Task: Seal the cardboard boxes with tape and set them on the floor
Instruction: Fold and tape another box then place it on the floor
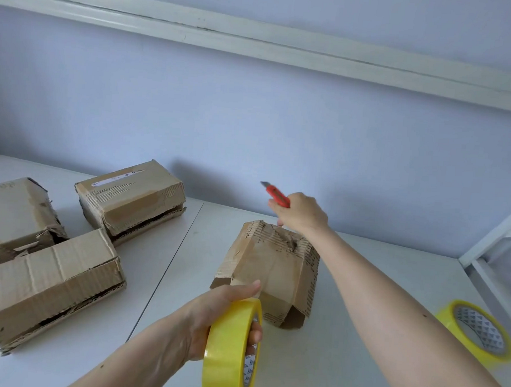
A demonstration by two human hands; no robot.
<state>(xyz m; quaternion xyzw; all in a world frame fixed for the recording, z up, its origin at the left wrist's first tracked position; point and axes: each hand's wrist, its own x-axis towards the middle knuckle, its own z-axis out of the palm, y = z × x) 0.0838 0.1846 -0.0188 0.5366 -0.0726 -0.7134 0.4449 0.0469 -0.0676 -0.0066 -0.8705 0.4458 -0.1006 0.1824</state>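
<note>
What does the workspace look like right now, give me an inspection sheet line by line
Surface: white table, seam between two panels.
Job's things: worn box in the middle; three more boxes at left, all on the table.
Clutter: spare tape roll lying at right.
Grippers: left hand grips yellow tape roll; right hand holds red utility knife behind the middle box.
Cables: nothing seen.
Surroundings: pale wall, white frame at right.
</note>
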